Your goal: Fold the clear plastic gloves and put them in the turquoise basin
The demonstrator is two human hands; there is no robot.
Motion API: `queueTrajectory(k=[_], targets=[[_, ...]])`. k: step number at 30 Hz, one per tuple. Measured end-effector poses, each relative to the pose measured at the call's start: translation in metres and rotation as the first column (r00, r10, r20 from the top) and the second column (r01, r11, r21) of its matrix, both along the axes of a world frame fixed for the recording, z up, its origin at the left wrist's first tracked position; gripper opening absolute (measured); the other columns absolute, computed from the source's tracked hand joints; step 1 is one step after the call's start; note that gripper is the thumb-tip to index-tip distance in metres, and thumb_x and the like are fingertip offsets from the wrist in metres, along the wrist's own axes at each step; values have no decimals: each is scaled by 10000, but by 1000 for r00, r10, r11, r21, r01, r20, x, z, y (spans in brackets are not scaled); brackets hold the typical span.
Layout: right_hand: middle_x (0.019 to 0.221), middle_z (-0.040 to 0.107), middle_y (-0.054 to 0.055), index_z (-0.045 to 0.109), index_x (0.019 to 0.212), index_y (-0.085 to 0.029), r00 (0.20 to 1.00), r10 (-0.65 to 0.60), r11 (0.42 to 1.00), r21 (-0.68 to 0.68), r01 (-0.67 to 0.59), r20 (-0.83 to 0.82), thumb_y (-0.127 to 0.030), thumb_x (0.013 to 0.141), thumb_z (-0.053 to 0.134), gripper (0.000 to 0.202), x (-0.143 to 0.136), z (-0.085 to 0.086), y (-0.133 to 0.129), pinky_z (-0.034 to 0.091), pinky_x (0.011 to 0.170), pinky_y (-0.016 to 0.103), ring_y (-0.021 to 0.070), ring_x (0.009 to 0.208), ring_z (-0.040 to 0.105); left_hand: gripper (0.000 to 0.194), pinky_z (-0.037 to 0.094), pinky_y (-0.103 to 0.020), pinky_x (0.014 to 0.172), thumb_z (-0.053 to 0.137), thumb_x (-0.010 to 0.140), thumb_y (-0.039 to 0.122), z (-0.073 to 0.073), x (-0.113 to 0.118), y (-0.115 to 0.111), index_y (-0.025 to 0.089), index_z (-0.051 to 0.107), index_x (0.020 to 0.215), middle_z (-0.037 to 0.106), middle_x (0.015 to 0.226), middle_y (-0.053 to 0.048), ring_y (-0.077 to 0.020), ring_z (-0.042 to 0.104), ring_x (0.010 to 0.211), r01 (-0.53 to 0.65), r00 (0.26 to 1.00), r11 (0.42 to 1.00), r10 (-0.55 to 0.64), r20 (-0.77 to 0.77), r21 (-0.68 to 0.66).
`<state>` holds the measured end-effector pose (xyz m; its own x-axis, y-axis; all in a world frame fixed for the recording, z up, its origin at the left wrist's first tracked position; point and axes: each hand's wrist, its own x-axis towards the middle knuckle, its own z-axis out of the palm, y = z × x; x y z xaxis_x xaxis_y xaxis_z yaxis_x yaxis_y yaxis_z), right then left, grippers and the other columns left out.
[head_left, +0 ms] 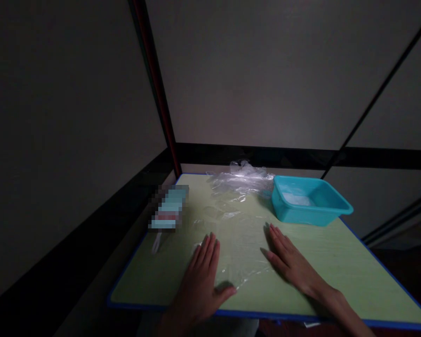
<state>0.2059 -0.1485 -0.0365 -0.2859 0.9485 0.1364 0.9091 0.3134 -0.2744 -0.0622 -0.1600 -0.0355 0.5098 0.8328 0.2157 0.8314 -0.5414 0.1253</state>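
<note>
A thin clear plastic bag (245, 243) lies spread flat on the pale green table, its edges showing as shiny creases. My left hand (205, 276) rests palm down at the bag's left side, fingers stretched forward and thumb out to the right. On the other side, my right hand (287, 262) is also palm down, fingers extended along the bag's right edge. Neither hand grips anything. Behind the bag sits a crumpled pile of clear plastic bags (242, 180).
A turquoise plastic basin (308, 217) with something white inside stands at the back right. At the left edge of the table (354, 281) lies a blurred-out, phone-shaped object (170, 208) with a pale strap. Walls close in behind and to the left.
</note>
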Motion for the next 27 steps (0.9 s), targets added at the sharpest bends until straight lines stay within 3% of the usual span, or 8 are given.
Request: queueTrajectory(k=[5,9,15,18,21,27], targets=[[1384,198,138,214,1333,-50,997,18,1000,21,-16,-81,-426,880,234,589,-44,23,38,194,1032,381,203,1274,149,680,225,-420,1021,371,805,493,27,-4,27,84,200,1320,163,1397,-150,-237,110,1284,-5,999,1000,6,38,-31],[1373,191,187,232,1312,22,998,67,998,16,-66,-13,-388,877,266,598,-93,20,73,202,1023,379,244,1270,150,610,215,-409,1025,311,844,436,39,-6,49,44,222,1304,148,1394,-175,-228,99,1285,-79,995,996,81,56,-43],[1373,183,178,254,1308,11,986,158,986,39,-160,48,-423,872,259,615,-115,1,81,183,1027,390,246,1274,136,563,233,-407,1017,280,861,414,35,-9,59,60,241,1297,201,1381,-181,-228,133,1279,-111,987,993,114,110,-35],[1380,186,158,231,1321,-12,982,184,982,39,-185,29,-416,877,240,602,-111,6,77,193,1026,381,233,1274,149,524,236,-387,1020,266,870,377,34,-2,68,57,273,1284,230,1373,-178,-222,159,1275,-78,989,997,80,126,-27],[1383,189,154,229,1321,-7,991,132,991,35,-133,17,-369,880,238,571,-107,12,76,199,1027,369,224,1274,155,475,243,-352,1024,251,876,301,32,11,85,36,310,1266,271,1358,-173,-201,199,1267,-27,994,999,29,101,-22],[1380,200,143,253,1313,-3,993,95,995,34,-97,65,-307,869,257,538,-102,4,75,182,1035,364,214,1276,149,415,254,-299,1021,266,862,192,8,34,115,44,378,1233,348,1326,-136,-159,268,1243,43,999,999,-43,0,8]])
